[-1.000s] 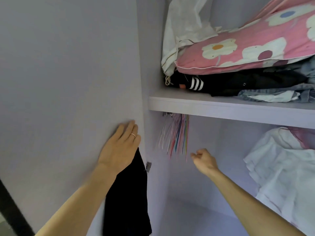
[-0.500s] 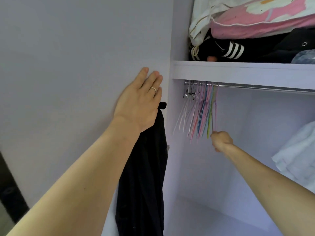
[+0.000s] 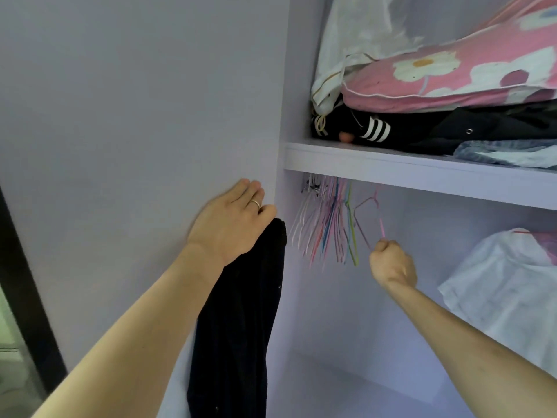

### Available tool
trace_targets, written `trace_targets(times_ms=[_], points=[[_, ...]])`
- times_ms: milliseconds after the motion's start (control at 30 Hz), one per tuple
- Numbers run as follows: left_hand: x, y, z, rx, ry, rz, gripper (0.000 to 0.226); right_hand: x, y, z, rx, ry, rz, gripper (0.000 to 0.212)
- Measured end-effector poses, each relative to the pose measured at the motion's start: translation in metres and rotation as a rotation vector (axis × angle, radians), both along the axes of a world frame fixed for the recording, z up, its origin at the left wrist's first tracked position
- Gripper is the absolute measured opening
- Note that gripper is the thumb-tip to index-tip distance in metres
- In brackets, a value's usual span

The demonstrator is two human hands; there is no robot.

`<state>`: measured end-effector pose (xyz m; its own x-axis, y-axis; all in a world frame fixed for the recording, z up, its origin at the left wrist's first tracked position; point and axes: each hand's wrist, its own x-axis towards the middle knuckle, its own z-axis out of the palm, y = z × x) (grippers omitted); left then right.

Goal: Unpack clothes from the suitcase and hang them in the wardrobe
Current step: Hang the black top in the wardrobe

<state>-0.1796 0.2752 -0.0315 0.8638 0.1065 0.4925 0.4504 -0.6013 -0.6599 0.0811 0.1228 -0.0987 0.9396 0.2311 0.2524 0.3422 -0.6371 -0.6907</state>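
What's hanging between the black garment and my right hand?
In the head view, a bunch of coloured hangers hangs between the black garment and the right hand, which grips one pink hanger.

The right hand [image 3: 391,263] closed round a pink hanger [image 3: 382,226] and drew it rightward, apart from the bunch [image 3: 328,227]. A second earlier it reached empty.

A home bedroom: lilac wardrobe [image 3: 422,173], wire hangers [image 3: 328,227], flowered bedding [image 3: 452,76] stacked above.
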Motion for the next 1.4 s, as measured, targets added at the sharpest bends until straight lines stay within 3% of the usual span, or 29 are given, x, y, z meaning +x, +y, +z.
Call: trace_targets(times_ms=[100, 200, 267, 333, 400, 467, 633, 700, 767, 900, 1000, 1067, 1200, 1300, 1400], points=[[-0.004, -0.002, 0.016, -0.003, -0.121, -0.143, 0.023, -0.011, -0.041, 0.016, -0.001, 0.028, 0.017, 0.043], [-0.009, -0.013, 0.028, -0.241, -0.131, -0.162, 0.043, -0.027, -0.095, 0.029, -0.031, 0.075, 0.049, 0.044], [-0.006, -0.031, 0.023, -0.555, -0.211, -0.103, 0.034, -0.045, -0.142, 0.043, -0.072, 0.093, 0.099, 0.043], [0.001, -0.063, 0.016, -1.090, -0.378, -0.029, 0.015, -0.065, -0.188, 0.059, -0.037, 0.110, 0.133, 0.044], [0.016, -0.105, 0.004, -1.582, -0.508, -0.024, 0.020, -0.085, -0.236, 0.072, 0.026, 0.158, 0.129, 0.044], [0.030, -0.145, -0.010, -1.803, -0.493, -0.029, 0.028, -0.099, -0.267, 0.075, 0.109, 0.217, 0.137, 0.043], [0.050, -0.237, -0.040, -2.263, -0.184, 0.143, 0.047, -0.139, -0.319, 0.079, 0.413, 0.428, 0.170, 0.048], [0.055, -0.264, -0.049, -2.491, -0.191, 0.168, 0.060, -0.156, -0.339, 0.069, 0.466, 0.490, 0.173, 0.055], [0.058, -0.283, -0.054, -2.684, -0.294, 0.141, 0.056, -0.171, -0.356, 0.053, 0.449, 0.534, 0.172, 0.057], [0.063, -0.309, -0.058, -2.628, -0.268, -0.001, 0.039, -0.185, -0.390, 0.026, 0.402, 0.568, 0.211, 0.043], [0.065, -0.325, -0.053, -2.506, 0.006, -0.066, 0.038, -0.175, -0.406, 0.031, 0.401, 0.651, 0.315, 0.033], [0.070, -0.337, -0.046, -2.368, 0.200, -0.115, 0.039, -0.157, -0.411, 0.044, 0.622, 0.769, 0.293, 0.041], [0.075, -0.367, -0.027, -2.165, 0.484, -0.143, 0.037, -0.116, -0.427, 0.063, 1.038, 0.948, 0.131, 0.021], [0.079, -0.382, -0.015, -2.085, 0.493, -0.193, 0.034, -0.095, -0.454, 0.063, 1.044, 0.811, 0.000, 0.023], [0.088, -0.383, -0.005, -2.000, 0.474, -0.225, 0.032, -0.091, -0.467, 0.059, 0.866, 0.646, -0.003, 0.025]])
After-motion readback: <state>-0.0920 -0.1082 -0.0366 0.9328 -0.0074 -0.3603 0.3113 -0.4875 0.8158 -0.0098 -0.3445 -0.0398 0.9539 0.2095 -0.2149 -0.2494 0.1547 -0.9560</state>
